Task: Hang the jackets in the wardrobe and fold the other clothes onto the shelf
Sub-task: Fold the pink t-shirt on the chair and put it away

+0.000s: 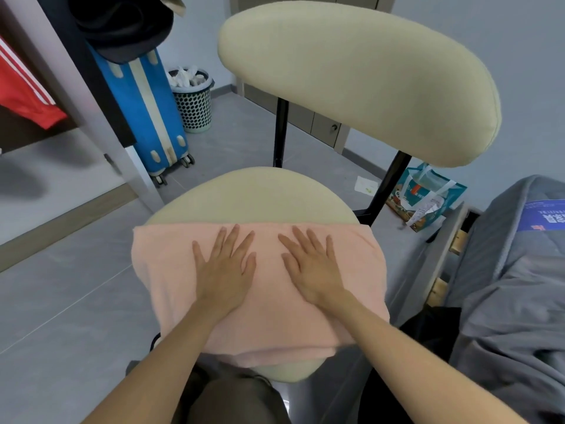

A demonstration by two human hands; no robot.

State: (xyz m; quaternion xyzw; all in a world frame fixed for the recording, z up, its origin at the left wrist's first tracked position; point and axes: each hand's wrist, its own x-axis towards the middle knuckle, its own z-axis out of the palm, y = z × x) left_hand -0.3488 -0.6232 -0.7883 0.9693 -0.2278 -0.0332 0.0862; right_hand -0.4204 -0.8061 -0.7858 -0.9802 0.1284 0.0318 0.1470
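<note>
A folded pink garment lies across the cream seat of a chair in front of me. My left hand presses flat on its left half, fingers straight and spread. My right hand lies flat on its right half in the same way. At the far left the wardrobe stands open, with a red jacket with white stripes hanging inside and a dark garment at its top edge.
The chair's cream backrest rises behind the seat. A blue suitcase and a mesh waste basket stand beside the wardrobe. A bed with grey bedding is at right, a printed bag on the floor near it.
</note>
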